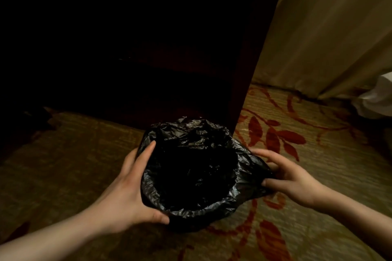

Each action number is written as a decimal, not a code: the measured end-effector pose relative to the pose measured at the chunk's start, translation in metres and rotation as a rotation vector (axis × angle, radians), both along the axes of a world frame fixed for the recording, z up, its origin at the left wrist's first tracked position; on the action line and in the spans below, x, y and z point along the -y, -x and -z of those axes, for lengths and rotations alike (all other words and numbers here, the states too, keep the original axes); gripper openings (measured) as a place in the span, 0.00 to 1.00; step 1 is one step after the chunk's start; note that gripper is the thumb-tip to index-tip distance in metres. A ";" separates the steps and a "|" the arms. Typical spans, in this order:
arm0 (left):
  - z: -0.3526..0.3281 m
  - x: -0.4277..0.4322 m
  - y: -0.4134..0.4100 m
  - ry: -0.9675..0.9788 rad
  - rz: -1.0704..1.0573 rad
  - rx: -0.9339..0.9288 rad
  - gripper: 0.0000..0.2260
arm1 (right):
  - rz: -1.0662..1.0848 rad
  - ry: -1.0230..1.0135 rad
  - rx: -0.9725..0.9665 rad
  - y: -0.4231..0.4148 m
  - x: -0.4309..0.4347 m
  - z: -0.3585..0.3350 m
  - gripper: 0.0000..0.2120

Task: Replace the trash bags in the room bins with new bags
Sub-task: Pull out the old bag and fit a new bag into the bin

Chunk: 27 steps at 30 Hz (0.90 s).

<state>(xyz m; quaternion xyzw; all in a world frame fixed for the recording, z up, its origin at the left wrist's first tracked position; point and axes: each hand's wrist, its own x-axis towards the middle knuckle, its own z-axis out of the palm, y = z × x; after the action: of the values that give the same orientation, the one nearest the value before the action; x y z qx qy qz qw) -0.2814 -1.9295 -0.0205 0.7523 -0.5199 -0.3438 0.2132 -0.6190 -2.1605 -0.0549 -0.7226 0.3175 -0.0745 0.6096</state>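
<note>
Together on bag (192, 141): left hand (131, 188), right hand (291, 180)

The trash bag (191, 167) sits on the carpet (63, 165) ahead of you, mouth upward. Your left grip (127, 186) holds its left rim and your right grip (290, 178) its right edge. A piece of furniture (148, 48) stands just behind it, and a curtain (328, 27) hangs to the back right.
</note>
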 end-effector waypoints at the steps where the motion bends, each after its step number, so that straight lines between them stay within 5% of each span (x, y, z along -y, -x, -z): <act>1: 0.000 0.000 -0.002 0.004 0.009 0.011 0.65 | 0.040 -0.054 0.039 0.001 -0.001 0.000 0.26; 4: 0.000 0.000 -0.005 0.022 0.017 0.041 0.65 | 0.127 -0.108 0.031 -0.001 -0.003 0.000 0.10; 7: 0.001 0.001 -0.004 0.089 0.043 0.062 0.65 | 0.220 -0.204 0.055 -0.001 -0.004 0.001 0.06; 12: 0.003 -0.002 0.000 0.192 0.036 0.085 0.62 | 0.371 -0.156 0.171 -0.004 -0.010 0.010 0.18; 19: 0.006 -0.005 0.009 0.198 -0.011 0.052 0.61 | 0.764 -0.443 0.377 -0.041 -0.039 0.028 0.16; 22: 0.005 -0.006 0.010 0.190 -0.022 0.058 0.61 | 0.705 -0.401 0.260 -0.050 -0.044 0.026 0.06; 25: 0.005 -0.008 0.009 0.163 -0.033 0.052 0.60 | 0.611 -0.289 0.152 -0.049 -0.042 0.020 0.10; 27: 0.006 -0.009 0.008 0.158 -0.030 0.052 0.61 | 0.611 -0.467 0.204 -0.047 -0.038 0.016 0.09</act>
<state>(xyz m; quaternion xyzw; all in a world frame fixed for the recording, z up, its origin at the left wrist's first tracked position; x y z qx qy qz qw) -0.2892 -1.9204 -0.0260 0.7496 -0.5396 -0.2785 0.2635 -0.5723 -2.1226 -0.0713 -0.4256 0.4641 -0.2498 0.7356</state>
